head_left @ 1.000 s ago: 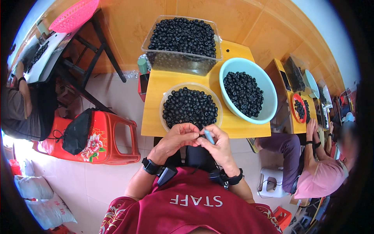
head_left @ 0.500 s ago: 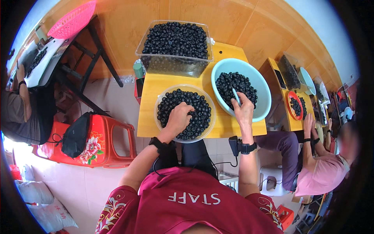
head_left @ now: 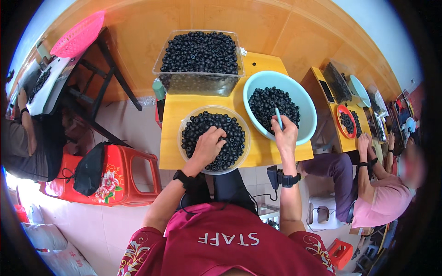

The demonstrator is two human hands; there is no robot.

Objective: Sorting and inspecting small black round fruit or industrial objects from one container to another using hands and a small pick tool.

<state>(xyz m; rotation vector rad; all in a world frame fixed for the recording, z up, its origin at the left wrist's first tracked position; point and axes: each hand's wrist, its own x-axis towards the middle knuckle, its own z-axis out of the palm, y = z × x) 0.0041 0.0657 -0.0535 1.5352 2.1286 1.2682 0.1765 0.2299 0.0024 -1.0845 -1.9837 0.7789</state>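
Note:
My left hand dips into a clear round tub of small black ring-like pieces. Its fingers are curled together, and whatever sits between the fingertips is hidden. In my right hand a slim light-blue pen-like stick is pinched between thumb and fingers. That hand is over the near side of a light-blue basin, where more black pieces are heaped. Behind the tub stands a clear rectangular bin, filled high with the same kind of pieces.
Everything rests on a yellow wooden table against a wood-panelled wall. A red stool carrying a black bag stands left. To the right, a person in pink sits by another table; someone else works at far left.
The whole view has shifted slightly, with the table appearing a little lower and further left. The stick in my right hand looks more upright; my left hand stays in the tub.

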